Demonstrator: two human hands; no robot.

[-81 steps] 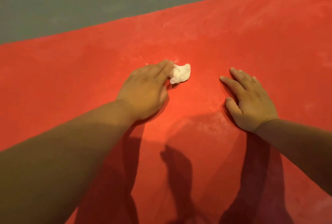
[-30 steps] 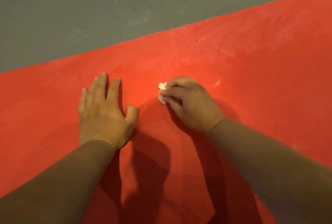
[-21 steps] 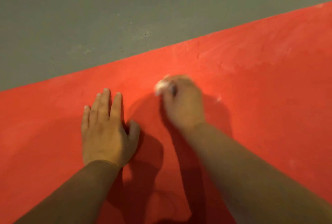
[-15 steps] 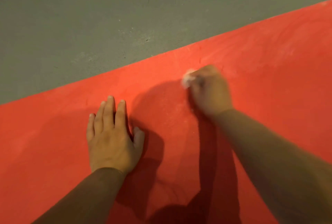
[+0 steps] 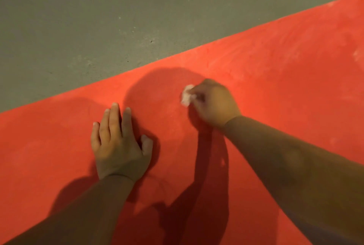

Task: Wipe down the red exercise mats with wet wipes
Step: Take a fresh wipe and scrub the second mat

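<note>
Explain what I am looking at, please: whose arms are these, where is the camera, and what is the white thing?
There is no machine here. These are a person's two bare arms, seen from a wide-angle camera worn on the head, looking forward and down. The left hand lies flat, fingers straight, on a red mat. The right hand grips a small crumpled white wipe against the mat. That hand looks blurred, so it is probably rubbing. Beyond the mat's far edge is grey floor. Pale smudges show on the mat towards the right.
</note>
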